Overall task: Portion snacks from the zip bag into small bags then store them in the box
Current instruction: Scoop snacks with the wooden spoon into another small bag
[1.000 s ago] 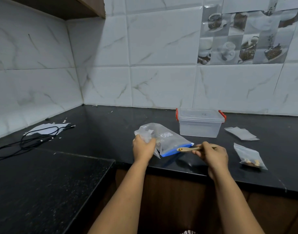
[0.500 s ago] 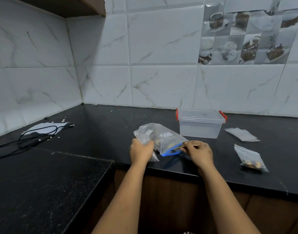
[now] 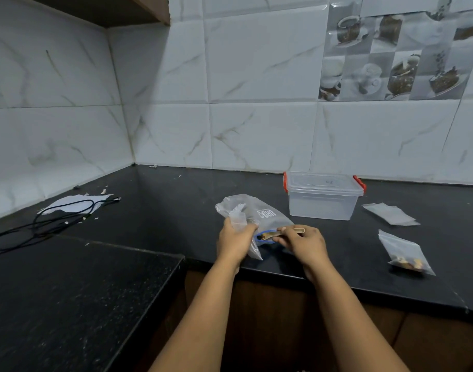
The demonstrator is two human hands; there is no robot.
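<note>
A clear zip bag (image 3: 259, 213) with a blue zip edge lies on the black counter (image 3: 176, 205). My left hand (image 3: 235, 238) grips the bag's near side together with a small clear bag (image 3: 238, 220). A wooden spoon (image 3: 275, 233) is pinched in my right hand (image 3: 302, 242), and its bowl sits in the zip bag's blue mouth with a bit of brown snack on it. A closed clear box (image 3: 322, 196) with red clips stands behind. At the right lies a small bag (image 3: 405, 253) holding snacks, and farther back lie empty small bags (image 3: 389, 213).
A black cable (image 3: 50, 224) sprawls over a white paper (image 3: 74, 204) at the left, with small white scraps around. A lower dark speckled counter (image 3: 69, 291) fills the near left. Tiled walls close the back and left.
My right hand moved left and brought the spoon's bowl from outside the zip bag into its blue mouth. The left hand stayed on the bags.
</note>
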